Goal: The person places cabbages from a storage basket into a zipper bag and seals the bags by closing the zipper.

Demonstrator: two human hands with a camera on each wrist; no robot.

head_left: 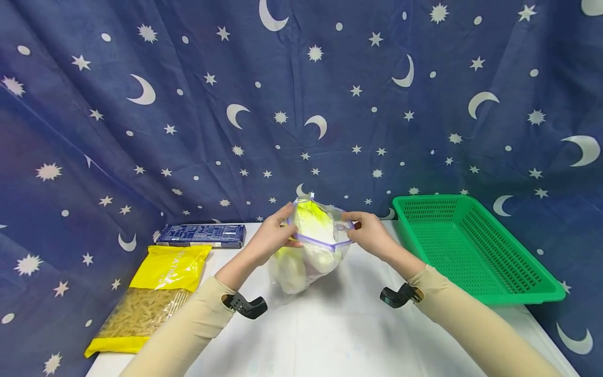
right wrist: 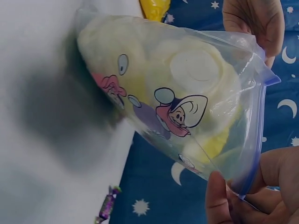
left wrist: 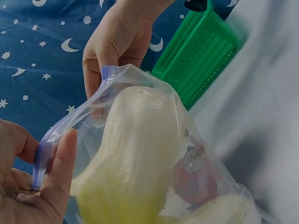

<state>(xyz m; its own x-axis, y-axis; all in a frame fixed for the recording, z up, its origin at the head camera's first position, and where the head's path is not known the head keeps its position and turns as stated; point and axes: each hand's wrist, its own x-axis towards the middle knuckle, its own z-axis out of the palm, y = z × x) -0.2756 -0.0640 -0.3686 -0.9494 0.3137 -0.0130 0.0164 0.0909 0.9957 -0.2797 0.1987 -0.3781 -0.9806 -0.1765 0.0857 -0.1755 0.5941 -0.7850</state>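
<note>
A clear zip bag (head_left: 308, 262) with a purple zip strip hangs between both hands, its mouth spread apart. Cartoon figures are printed on its side in the right wrist view. Pale heads of Chinese cabbage (left wrist: 140, 140) with yellow-green leaves fill the inside. My left hand (head_left: 272, 234) pinches the left part of the rim between thumb and fingers. On the opposite side, my right hand (head_left: 372, 234) pinches the rim near a corner of the zip (right wrist: 254, 154). Whether the bag's bottom touches the white table (head_left: 325, 335) I cannot tell.
At the left lies a yellow pasta bag (head_left: 151, 293), with a flat blue box (head_left: 202, 235) behind it. A green plastic basket (head_left: 480, 251) stands at the right. The right wrist view also has a purple wrapped candy (right wrist: 107, 205). A starry blue curtain (head_left: 301, 104) hangs behind.
</note>
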